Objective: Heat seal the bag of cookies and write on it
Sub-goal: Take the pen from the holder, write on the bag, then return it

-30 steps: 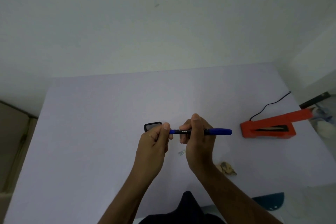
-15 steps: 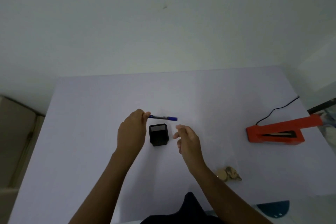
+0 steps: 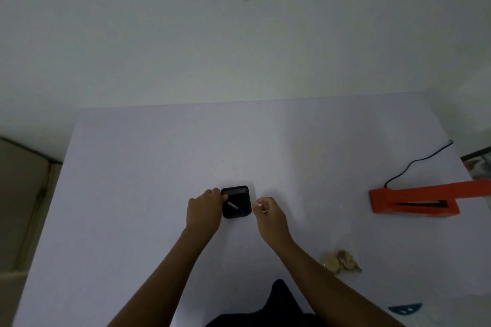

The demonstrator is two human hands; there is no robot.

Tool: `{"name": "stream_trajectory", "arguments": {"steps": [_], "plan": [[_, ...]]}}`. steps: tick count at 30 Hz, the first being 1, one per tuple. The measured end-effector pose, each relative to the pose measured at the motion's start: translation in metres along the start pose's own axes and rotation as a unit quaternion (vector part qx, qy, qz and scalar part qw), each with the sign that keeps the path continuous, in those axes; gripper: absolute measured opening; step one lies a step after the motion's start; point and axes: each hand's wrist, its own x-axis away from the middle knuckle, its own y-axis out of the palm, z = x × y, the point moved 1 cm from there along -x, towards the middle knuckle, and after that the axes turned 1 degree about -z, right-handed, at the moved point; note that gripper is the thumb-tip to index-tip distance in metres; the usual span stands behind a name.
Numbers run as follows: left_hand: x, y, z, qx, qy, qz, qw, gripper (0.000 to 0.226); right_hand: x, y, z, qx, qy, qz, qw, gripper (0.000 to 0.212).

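Observation:
A black square pen holder [image 3: 236, 202] stands at the middle of the white table [image 3: 159, 167]. My left hand [image 3: 204, 208] is at the holder's left rim, its fingertips on a pen [image 3: 231, 204] that leans inside the holder. Just right of the holder hovers my right hand [image 3: 268, 214], fingers loosely curled and holding nothing. The clear bag of cookies [image 3: 341, 261] lies near the front right of the table. The orange heat sealer [image 3: 414, 200] sits at the right edge, its arm raised.
A black power cord [image 3: 417, 162] runs from the sealer toward the table's far right corner. A dark teal object [image 3: 405, 309] lies past the front right edge. A wall rises behind the table, and floor shows on the left.
A second ago both hands held the blue pen. My left hand then carried it left and has lowered it into the black holder; my right hand let go and hovers beside it.

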Motion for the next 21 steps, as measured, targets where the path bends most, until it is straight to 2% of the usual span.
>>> {"name": "stream_trajectory", "arguments": {"steps": [2,4,5,7,9,11,14,21], "plan": [[-0.003,0.007,0.003,0.033,-0.022,0.005,0.999,0.027,-0.008,0.006,0.003,0.008,0.001,0.005,1.0,0.025],[-0.006,0.016,0.004,0.12,-0.061,0.004,0.991,0.03,-0.016,0.014,0.006,0.003,0.007,-0.001,1.0,0.023],[-0.007,0.02,0.005,0.202,-0.082,0.001,0.976,0.028,-0.02,0.018,0.008,-0.005,0.012,-0.006,1.0,0.021],[-0.006,0.022,0.011,0.384,-0.119,0.004,0.916,0.019,-0.027,0.026,0.011,-0.031,0.032,-0.01,0.999,0.018],[-0.007,0.021,0.017,0.48,-0.131,0.013,0.867,0.016,-0.034,0.034,0.01,-0.055,0.042,-0.005,0.998,0.015],[-0.014,0.02,0.022,0.501,-0.107,0.027,0.858,0.036,-0.042,0.04,0.003,-0.069,0.034,0.005,0.997,0.011],[-0.04,0.029,0.019,0.486,-0.07,0.056,0.869,0.046,-0.062,0.05,-0.017,-0.087,0.02,0.04,0.995,0.011],[-0.123,0.008,0.001,0.469,-0.05,0.106,0.875,0.034,-0.13,0.061,-0.06,-0.099,-0.008,0.062,0.993,0.025]]}}
